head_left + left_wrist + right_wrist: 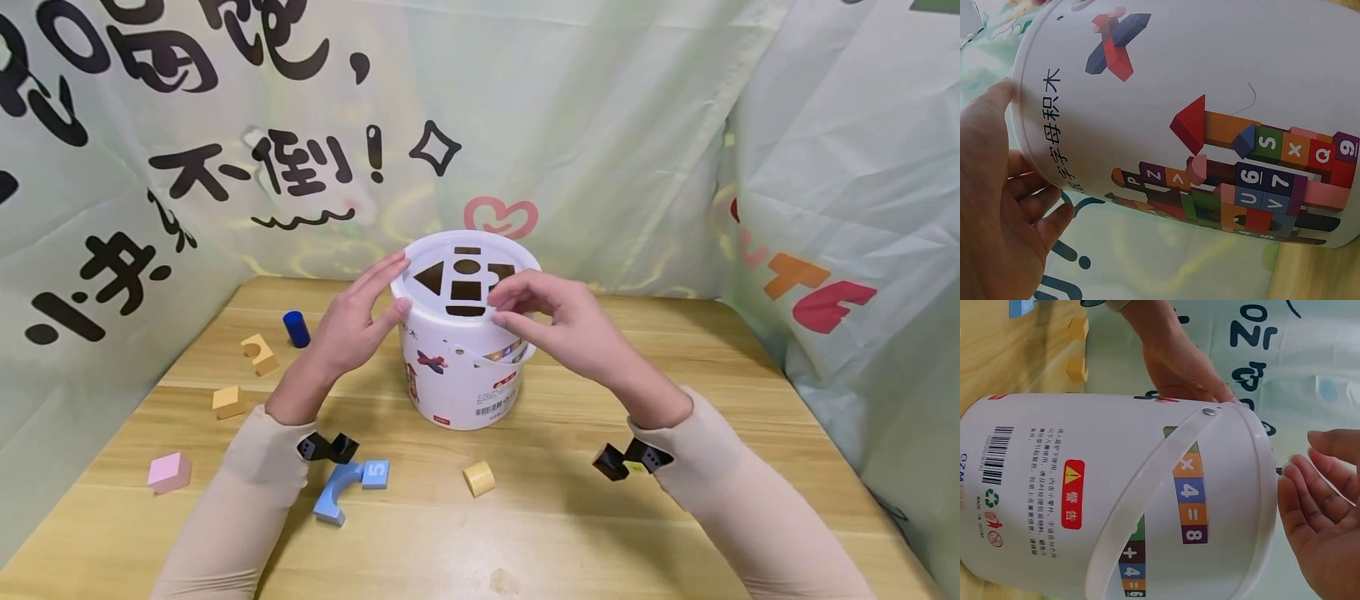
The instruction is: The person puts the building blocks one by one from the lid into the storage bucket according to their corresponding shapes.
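A white bucket stands upright on the table, its lid cut with several shaped holes. My left hand rests against the left side of the rim, fingers fairly straight; the left wrist view also shows this hand at the bucket's edge. Over the right part of the lid, my right hand is loosely bent, with thumb and fingertips apart. In the right wrist view no block shows between the fingers of that hand. A white handle hangs down the bucket's side.
Around the bucket lie a blue cylinder, a notched yellow block, a yellow block, a pink block, a blue arch, a blue block marked 5 and a pale yellow rounded block. Printed cloth hangs behind.
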{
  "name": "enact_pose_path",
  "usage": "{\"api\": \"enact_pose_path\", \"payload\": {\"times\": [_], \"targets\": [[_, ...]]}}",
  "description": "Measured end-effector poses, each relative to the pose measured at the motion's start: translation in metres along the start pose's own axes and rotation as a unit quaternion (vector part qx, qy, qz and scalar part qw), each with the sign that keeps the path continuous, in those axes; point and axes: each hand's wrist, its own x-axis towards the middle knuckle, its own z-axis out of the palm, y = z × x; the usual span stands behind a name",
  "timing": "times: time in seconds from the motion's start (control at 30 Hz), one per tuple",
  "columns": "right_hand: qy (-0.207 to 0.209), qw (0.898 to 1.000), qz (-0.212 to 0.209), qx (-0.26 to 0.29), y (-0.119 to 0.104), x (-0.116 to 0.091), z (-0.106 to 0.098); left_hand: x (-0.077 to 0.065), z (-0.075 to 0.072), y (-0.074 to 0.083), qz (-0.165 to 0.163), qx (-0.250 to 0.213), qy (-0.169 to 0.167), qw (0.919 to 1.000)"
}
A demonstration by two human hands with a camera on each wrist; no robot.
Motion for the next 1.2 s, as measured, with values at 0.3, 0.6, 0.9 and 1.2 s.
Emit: {"api": "enact_pose_path", "payload": {"times": [0.3, 0.6, 0.9, 1.2], "targets": [[-0.031, 0.999, -0.017, 0.007, 0.01, -0.026, 0.001, 0.001, -0.001, 0.0, -0.002, 0.001, -0.001, 1.0], [-0.103, 0.994, -0.04, 0.013, 0.036, -0.049, 0.01, 0.003, -0.001, 0.001, 0.0, -0.002, 0.0, 1.0], [-0.198, 0.98, -0.009, -0.018, 0.057, -0.067, 0.026, 0.002, 0.0, 0.0, 0.004, -0.002, 0.002, 1.0], [-0.232, 0.973, -0.001, -0.02, 0.073, -0.078, 0.042, 0.0, 0.0, 0.0, 0.003, -0.001, 0.003, 1.0]]}}
